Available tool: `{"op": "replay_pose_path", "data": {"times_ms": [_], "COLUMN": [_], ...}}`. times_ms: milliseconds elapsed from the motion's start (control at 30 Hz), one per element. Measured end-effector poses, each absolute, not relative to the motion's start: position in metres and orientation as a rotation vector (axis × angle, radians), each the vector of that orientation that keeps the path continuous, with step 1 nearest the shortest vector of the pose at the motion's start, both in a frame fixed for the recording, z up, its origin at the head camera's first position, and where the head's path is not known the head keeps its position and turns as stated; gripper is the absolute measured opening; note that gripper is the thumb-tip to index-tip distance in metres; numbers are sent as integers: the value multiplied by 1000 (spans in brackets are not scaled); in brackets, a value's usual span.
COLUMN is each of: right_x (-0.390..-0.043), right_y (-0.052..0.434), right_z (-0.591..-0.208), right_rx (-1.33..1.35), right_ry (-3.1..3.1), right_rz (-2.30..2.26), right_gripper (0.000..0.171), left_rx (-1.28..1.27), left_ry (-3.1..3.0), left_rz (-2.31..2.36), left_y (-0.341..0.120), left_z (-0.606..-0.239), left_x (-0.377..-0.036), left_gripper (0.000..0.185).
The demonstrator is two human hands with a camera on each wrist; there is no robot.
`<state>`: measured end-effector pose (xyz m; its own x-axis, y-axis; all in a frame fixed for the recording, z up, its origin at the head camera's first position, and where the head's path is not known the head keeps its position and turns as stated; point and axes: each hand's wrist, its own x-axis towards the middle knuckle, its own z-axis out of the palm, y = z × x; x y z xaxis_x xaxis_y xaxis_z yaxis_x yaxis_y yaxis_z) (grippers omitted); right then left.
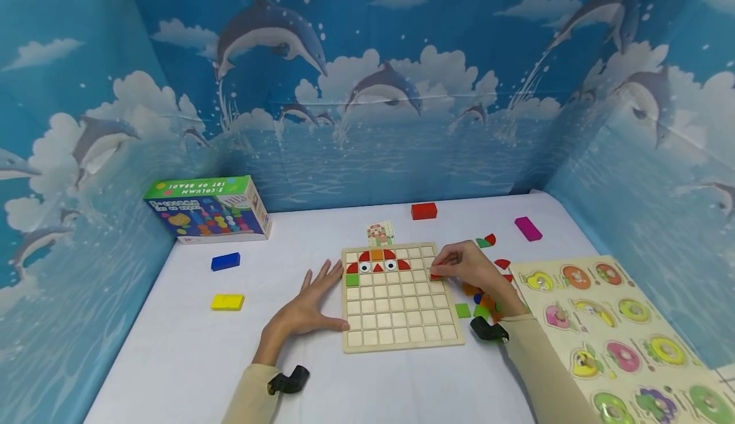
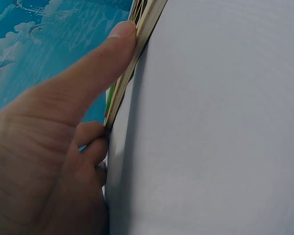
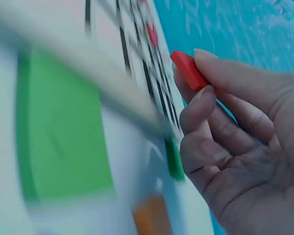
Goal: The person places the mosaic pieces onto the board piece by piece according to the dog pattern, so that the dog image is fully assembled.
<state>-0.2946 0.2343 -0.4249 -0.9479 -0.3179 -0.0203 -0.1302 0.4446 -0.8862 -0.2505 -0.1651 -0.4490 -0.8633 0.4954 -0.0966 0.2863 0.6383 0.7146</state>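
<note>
Low in the frame's centre, the left hand (image 1: pixel 312 303) lies flat with fingers straight, its grip wide, pressing the left edge of the wooden grid board (image 1: pixel 399 312) on the table (image 1: pixel 172 347). The right hand (image 1: pixel 467 268) reaches over the board's upper right corner, its grip pinching a red piece (image 3: pixel 188 69) between thumb and fingertips.

A white worktop (image 1: pixel 402 373) fills the lower part of the head view, its surface smooth and evenly lit, with only soft shadows. Three upright backdrop panels enclose it: a left wall (image 1: pixel 63 175), a back wall (image 1: pixel 367 92) and a right wall (image 1: pixel 660 150), meeting at two corners. All three carry the same print of grey dolphins leaping over blue sea, with white clouds and spray against a bright blue sky. The right panel shows faint creases.
</note>
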Motion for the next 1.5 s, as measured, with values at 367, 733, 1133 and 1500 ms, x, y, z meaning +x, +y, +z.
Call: {"op": "replay_pose_path", "data": {"times_ms": [367,733,1133,1500], "right_x": [-290,-304,-309,-306], "right_y": [188,124,97,95], "right_z": [-423,-424,-427,-426], "right_rx": [-519,-791,-823,-861], "right_ry": [2474,2465,2593,2619], "right_rz": [-1536,-1490,-1369,-1321], "right_gripper": [8,5,4,4], "left_rx": [655,655,657,644], "left_ry": [2568,2569,2561,2557], "left_rz": [1071,1048,1061,1065], "left_y": [-164,-167,-167,-166], "left_z": [-445,-445,-445,-444], "left_x": [-250,-251,-249,-248], "left_gripper": [125,122,122,122]}}
